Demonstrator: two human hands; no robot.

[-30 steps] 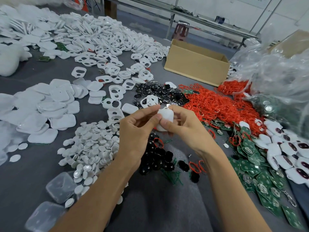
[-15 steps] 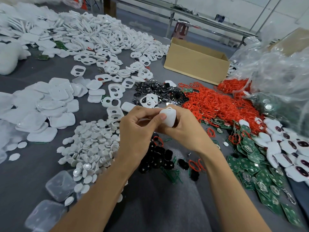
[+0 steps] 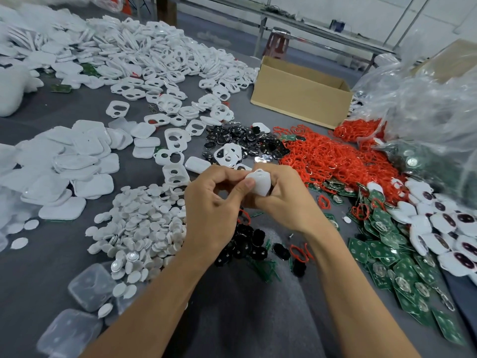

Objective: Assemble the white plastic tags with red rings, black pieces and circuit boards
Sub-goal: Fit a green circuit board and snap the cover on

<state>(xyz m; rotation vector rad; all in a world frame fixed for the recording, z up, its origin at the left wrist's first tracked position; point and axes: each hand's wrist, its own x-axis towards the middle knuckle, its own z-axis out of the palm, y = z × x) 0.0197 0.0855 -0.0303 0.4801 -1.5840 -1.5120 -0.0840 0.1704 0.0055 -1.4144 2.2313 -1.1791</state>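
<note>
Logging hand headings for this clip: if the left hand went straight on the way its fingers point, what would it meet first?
The small white plastic tag, which the left hand pinches; the right hand grips it from the other side, so the way looks blocked at once.

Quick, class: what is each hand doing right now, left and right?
Left hand: closed, pinching the white tag between thumb and fingers.
Right hand: closed, fingers curled round that white tag.
</note>
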